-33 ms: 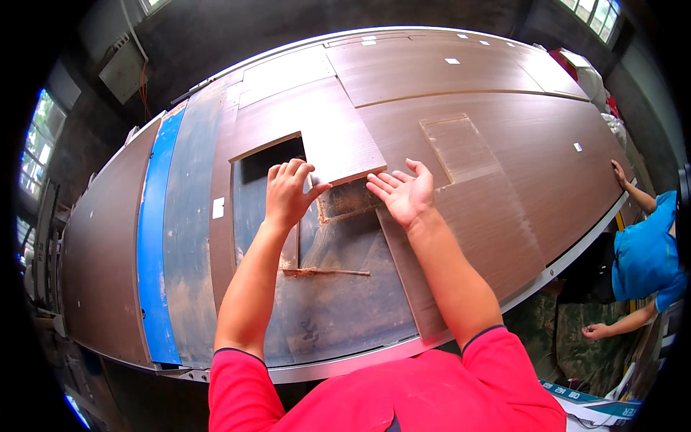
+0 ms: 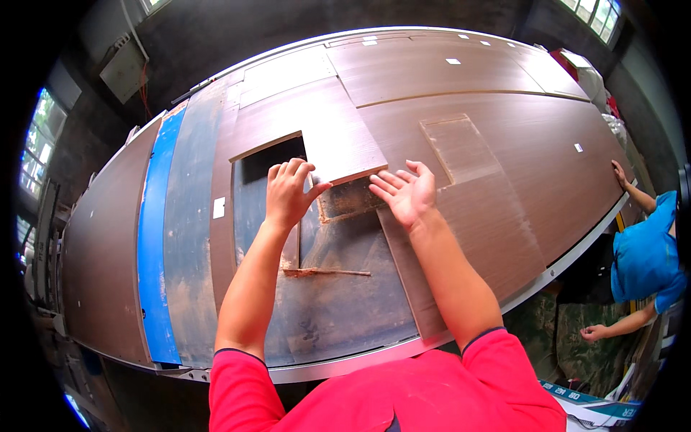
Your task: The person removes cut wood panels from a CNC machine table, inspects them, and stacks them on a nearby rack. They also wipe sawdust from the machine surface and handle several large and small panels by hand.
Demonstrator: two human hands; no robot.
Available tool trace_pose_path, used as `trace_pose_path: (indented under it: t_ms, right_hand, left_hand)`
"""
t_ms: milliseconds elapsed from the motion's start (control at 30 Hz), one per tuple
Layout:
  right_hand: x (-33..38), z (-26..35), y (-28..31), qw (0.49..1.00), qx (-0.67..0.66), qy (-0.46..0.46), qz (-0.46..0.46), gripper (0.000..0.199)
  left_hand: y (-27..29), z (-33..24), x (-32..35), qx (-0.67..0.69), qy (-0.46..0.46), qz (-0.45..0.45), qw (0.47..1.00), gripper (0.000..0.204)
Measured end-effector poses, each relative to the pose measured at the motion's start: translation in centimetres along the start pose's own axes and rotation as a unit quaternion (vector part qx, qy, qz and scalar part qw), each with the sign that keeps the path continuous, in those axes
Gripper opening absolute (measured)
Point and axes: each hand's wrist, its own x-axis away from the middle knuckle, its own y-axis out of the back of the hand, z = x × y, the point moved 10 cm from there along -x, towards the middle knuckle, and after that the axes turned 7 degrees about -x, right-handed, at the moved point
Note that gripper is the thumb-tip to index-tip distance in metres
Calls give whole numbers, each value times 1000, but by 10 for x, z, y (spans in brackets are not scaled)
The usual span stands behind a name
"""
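Observation:
A wood-grain panel [image 2: 317,119] with a rectangular notch lies on the large table, its near edge raised above the dark surface below. My left hand [image 2: 288,193] is closed at the notch, fingers and thumb around the panel's near-left corner. My right hand [image 2: 409,193] is palm up with fingers stretched out, tips beside the near-right corner and holding nothing. Below the panel, a thin strip [image 2: 331,272] with reddish-brown debris lies across the dusty dark tabletop [image 2: 345,309].
Brown panels cover the table's right side, one with a loose-looking rectangular piece [image 2: 461,147]. A blue strip [image 2: 160,237] runs along the left, beside another brown panel [image 2: 104,252]. At the right edge a co-worker in a blue shirt [image 2: 644,248] rests one hand on the table.
My right hand has shifted very slightly to the right, its fingertips a little away from the panel's corner. My left hand and the panel look unmoved.

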Motion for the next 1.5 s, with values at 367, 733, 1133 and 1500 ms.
trace_pose_path:
  t_ms: [367,733,1133,1500]
  right_hand:
    - [-73,-5,-26,958,168,-157,172,39]
    - [-43,-32,-58,951,169,-65,251,35]
    - [111,-34,-8,967,139,-10,211,41]
    - [235,-65,43,974,129,69,175,56]
  left_hand:
    - [4,6,3,22,60,-12,998,48]
    - [-85,47,62,745,453,87,482,70]
    - [-74,24,85,864,414,-11,286,52]
    - [-15,-24,134,889,386,-28,243,48]
